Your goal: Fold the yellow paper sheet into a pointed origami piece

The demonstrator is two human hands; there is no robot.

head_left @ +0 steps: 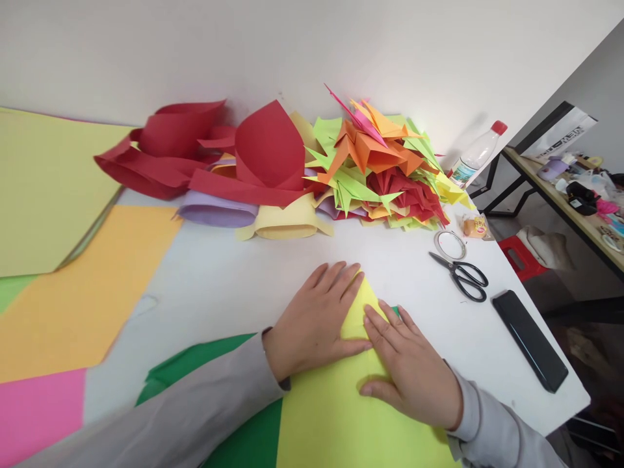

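A yellow-green sheet of paper lies in front of me on the white table, folded to a point at its far end. My left hand lies flat on the left side of the fold, fingers stretched out. My right hand presses flat on the right side of it, fingers together and extended. A green sheet lies under the yellow one.
A heap of folded paper cranes and curled red, purple and yellow paper strips sits at the back. Scissors, a tape roll, a black phone and a bottle are at right. Large coloured sheets lie at left.
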